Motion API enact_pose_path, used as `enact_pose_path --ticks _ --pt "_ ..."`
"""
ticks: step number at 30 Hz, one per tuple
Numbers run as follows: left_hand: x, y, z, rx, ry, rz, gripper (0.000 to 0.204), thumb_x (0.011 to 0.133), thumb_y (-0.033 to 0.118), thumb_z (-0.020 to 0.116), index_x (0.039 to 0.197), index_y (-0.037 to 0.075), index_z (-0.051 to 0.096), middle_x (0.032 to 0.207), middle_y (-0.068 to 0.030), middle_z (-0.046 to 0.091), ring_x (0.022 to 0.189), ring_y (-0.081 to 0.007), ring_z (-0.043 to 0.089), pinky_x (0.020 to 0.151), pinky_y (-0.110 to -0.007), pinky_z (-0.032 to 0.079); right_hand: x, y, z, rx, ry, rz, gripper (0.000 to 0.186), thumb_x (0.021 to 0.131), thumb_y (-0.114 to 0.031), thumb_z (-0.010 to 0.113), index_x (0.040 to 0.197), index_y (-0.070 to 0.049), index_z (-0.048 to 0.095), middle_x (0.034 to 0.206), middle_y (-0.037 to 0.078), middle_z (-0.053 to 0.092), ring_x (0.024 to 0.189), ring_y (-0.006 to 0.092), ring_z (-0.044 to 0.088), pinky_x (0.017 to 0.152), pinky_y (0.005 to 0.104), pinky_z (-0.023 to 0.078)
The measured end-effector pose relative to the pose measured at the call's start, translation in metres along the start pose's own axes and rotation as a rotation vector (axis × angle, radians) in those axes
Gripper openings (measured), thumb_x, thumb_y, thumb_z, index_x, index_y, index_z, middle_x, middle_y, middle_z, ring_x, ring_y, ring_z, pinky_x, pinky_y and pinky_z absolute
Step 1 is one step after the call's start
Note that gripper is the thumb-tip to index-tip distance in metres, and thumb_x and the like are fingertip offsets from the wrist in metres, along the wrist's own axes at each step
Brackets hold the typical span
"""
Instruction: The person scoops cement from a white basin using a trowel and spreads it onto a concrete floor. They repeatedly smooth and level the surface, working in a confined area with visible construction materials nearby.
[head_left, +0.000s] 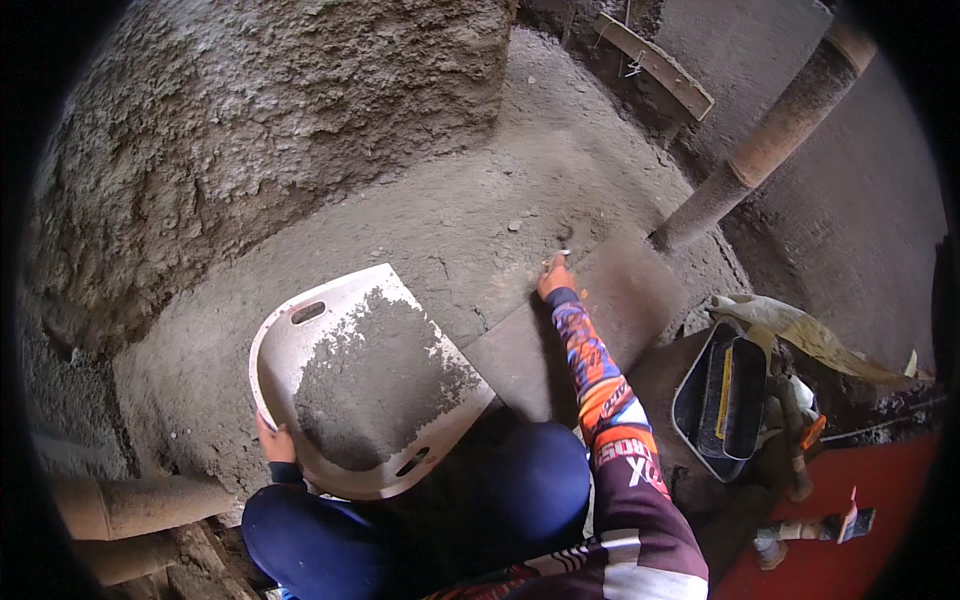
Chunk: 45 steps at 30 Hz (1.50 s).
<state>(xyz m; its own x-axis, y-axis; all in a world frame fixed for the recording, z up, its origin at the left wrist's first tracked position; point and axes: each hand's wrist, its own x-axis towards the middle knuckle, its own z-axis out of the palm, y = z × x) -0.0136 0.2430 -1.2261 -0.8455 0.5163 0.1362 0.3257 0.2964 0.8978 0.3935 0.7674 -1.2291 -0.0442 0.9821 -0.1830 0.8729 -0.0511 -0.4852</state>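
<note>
My left hand (pixel 275 440) is closed on the rim of a white mortar tray (pixel 275 365), rounded at one end, with two handle slots. Grey wet mortar (pixel 375 385) covers much of its floor. The tray rests by my knees, tilted in view. Out ahead, my right hand (pixel 556 278) is closed just above the rough cement floor (pixel 450 215). A small shiny end pokes from its fingers; the rest of what it grips is blurred and I cannot name it. A flat grey-brown board (pixel 520 365) lies partly under my right forearm.
A rough, plastered wall mass (pixel 270 110) rises at the far left. A bamboo pole (pixel 760 150) slants down at the right. Beside my right arm sits a black tub (pixel 722 400) with a yellow-edged tool. A hammer-like tool (pixel 820 528) lies on a red surface (pixel 850 490).
</note>
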Motion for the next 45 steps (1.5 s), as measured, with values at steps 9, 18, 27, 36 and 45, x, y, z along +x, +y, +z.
enact_pose_path --ticks 9,18,27,36,45 --pt "0.0 -0.006 -0.005 0.092 0.019 -0.088 0.066 0.07 -0.012 0.048 0.134 0.0 0.037 0.122 -0.0152 0.05 0.116 -0.0249 0.047 0.101 -0.031 0.033 0.006 0.045 -0.036 0.447 0.232 0.049 0.055 0.075 -0.018 0.059 0.126 0.0 0.048 0.103 0.029 0.061 0.1 0.0408 0.06 0.085 0.0457 0.047" --pt "-0.002 0.01 -0.002 0.141 0.008 -0.053 0.067 0.07 -0.016 0.045 0.135 -0.001 0.035 0.124 -0.0145 0.048 0.117 -0.0235 0.045 0.101 -0.031 0.031 -0.037 0.039 0.033 0.663 0.05 -0.042 0.055 0.079 -0.018 0.06 0.127 0.005 0.047 0.112 0.024 0.061 0.105 0.0345 0.059 0.091 0.039 0.045" --pt "-0.006 0.022 -0.004 -0.022 -0.033 -0.179 0.069 0.068 -0.015 0.046 0.135 0.0 0.035 0.126 -0.0135 0.047 0.116 -0.0241 0.046 0.1 -0.031 0.033 -0.231 0.033 -0.02 1.123 -0.34 0.185 0.055 0.092 -0.013 0.053 0.142 -0.006 0.03 0.06 0.001 0.049 0.036 0.008 0.038 0.033 0.0238 0.029" --pt "-0.004 0.033 -0.002 0.044 -0.052 -0.045 0.077 0.067 -0.015 0.048 0.14 0.0 0.027 0.136 -0.017 0.037 0.128 -0.0271 0.033 0.109 -0.035 0.021 -0.26 0.032 -0.024 1.063 -0.54 0.263 0.046 0.094 -0.023 0.051 0.134 -0.01 0.031 0.065 0.006 0.055 0.041 0.0141 0.049 0.034 0.026 0.035" --pt "-0.001 0.031 -0.028 0.625 -0.269 -0.425 0.083 0.07 0.019 0.075 0.138 0.002 0.03 0.115 -0.0235 0.056 0.103 -0.0347 0.057 0.091 -0.039 0.044 -0.311 -0.015 -0.163 1.311 -0.67 0.64 0.017 0.092 -0.02 0.054 0.103 -0.009 0.047 0.07 0.006 0.058 0.05 0.0159 0.056 0.042 0.0277 0.045"
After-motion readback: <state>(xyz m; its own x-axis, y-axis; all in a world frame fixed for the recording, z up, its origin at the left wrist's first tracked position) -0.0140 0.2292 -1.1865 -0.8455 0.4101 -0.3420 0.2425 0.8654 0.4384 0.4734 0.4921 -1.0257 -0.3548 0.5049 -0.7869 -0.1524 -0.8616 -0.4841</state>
